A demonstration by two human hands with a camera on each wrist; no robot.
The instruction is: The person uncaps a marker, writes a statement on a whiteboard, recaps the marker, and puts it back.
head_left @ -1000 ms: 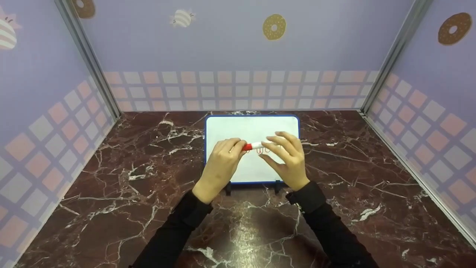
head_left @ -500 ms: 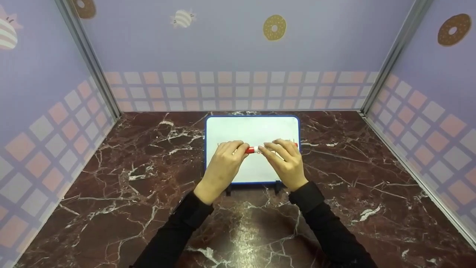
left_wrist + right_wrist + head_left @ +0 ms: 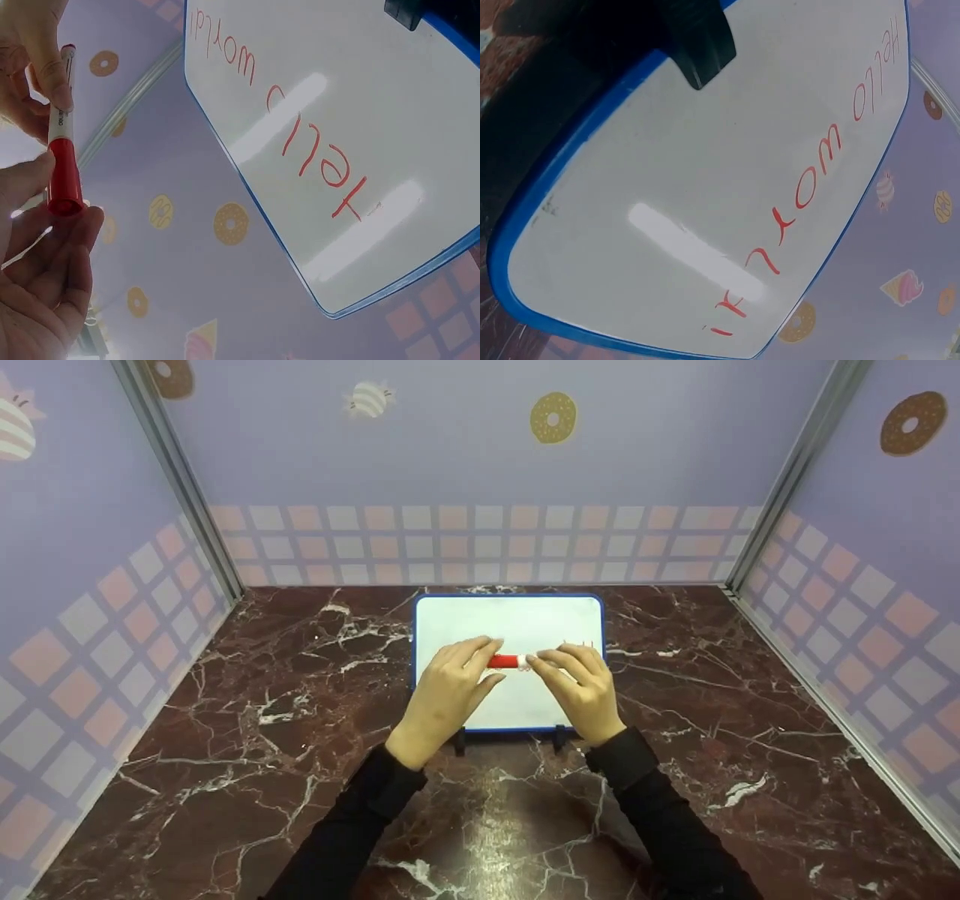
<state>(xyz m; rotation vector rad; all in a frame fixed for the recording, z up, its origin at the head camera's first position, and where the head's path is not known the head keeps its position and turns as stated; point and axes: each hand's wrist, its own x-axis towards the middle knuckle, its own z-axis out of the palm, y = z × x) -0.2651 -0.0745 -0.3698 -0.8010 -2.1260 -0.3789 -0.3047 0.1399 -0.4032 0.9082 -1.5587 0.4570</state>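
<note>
A marker with a red cap and white barrel (image 3: 506, 661) is held level in front of the whiteboard (image 3: 487, 615). My right hand (image 3: 585, 690) pinches its white barrel between thumb and fingers. My left hand (image 3: 446, 690) is at the capped end, thumb and fingers spread apart around the red cap (image 3: 65, 176). In the left wrist view, the left thumb lies right at the cap's side and the fingertips just beyond its end. Red handwriting (image 3: 806, 187) reading "Hello world!" runs across the board; in the head view the hands and marker hide most of it.
The blue-framed board leans upright on black feet (image 3: 559, 737) on a dark red marbled table (image 3: 315, 780). Lilac walls with checks and doughnut pictures (image 3: 553, 418) enclose the back and both sides, with metal posts (image 3: 787, 472) at the corners.
My right hand, earlier spread beside the barrel, has come to pinch it. My left fingers have let go of the cap and parted, showing more red. The marker has turned level.
</note>
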